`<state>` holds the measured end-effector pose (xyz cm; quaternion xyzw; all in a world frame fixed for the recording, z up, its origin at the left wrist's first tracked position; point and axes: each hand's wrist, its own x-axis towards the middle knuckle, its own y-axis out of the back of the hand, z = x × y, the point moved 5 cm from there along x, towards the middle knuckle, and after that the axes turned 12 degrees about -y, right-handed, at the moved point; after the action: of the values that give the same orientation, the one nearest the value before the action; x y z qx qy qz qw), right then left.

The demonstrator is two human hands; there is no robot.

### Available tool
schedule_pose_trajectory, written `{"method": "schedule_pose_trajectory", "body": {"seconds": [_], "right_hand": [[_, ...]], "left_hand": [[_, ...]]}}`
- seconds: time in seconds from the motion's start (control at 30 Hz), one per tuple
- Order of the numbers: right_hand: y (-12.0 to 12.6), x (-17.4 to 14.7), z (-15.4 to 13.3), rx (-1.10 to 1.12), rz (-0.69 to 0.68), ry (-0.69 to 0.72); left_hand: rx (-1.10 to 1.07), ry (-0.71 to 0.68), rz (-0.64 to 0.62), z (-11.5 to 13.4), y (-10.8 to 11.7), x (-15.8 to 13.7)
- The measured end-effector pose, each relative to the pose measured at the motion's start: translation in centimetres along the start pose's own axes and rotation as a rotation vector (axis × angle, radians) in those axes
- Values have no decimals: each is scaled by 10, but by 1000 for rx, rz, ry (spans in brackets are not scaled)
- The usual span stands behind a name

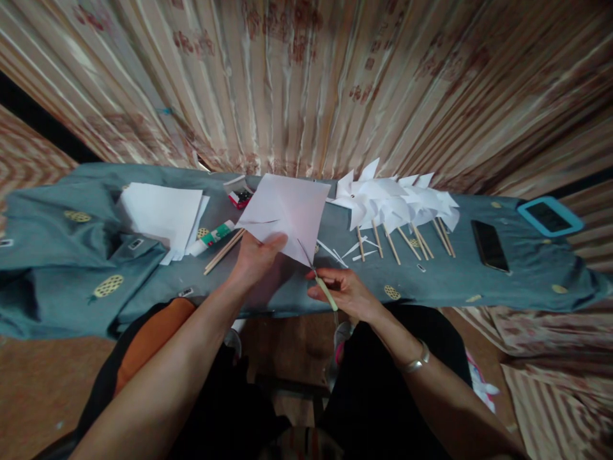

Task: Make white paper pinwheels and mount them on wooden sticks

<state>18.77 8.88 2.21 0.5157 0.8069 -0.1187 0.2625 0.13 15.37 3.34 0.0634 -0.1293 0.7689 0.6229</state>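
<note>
My left hand [258,255] pinches a square sheet of white paper [292,207] near its lower edge, thumb on top. The sheet is held above the cloth, with a slit running in from its left corner. My right hand [342,291] grips scissors with a pale yellow-green handle [325,294]. Their dark blades are at the sheet's near corner, along a line pointing to its middle. The fingers partly hide the handles. Right of the sheet lie several white paper pinwheels [383,198] on wooden sticks, overlapping in a row.
A grey-green cloth [287,300] covers the narrow table. To the left are stacked white paper [163,211], a glue stick [211,237], wooden sticks [224,252] and a small red box [239,195]. Paper strips [332,249], a phone [490,245] and a blue-framed device [550,216] lie rightward.
</note>
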Motion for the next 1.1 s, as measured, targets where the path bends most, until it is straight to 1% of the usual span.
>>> {"method": "schedule_pose_trajectory", "body": {"seconds": [0.27, 0.57, 0.7, 0.83, 1.1], "right_hand": [[0, 3, 5, 68, 11, -43], [0, 5, 8, 79, 30, -53], [1, 6, 10, 72, 26, -23], [4, 7, 12, 38, 35, 17], [2, 7, 12, 67, 37, 5]], "left_hand": [[-44, 19, 16, 1, 0, -2], [20, 44, 9, 1, 0, -2], [44, 87, -43, 3, -2, -5], [45, 70, -88, 10, -7, -8], [-9, 89, -70, 13, -8, -9]]}}
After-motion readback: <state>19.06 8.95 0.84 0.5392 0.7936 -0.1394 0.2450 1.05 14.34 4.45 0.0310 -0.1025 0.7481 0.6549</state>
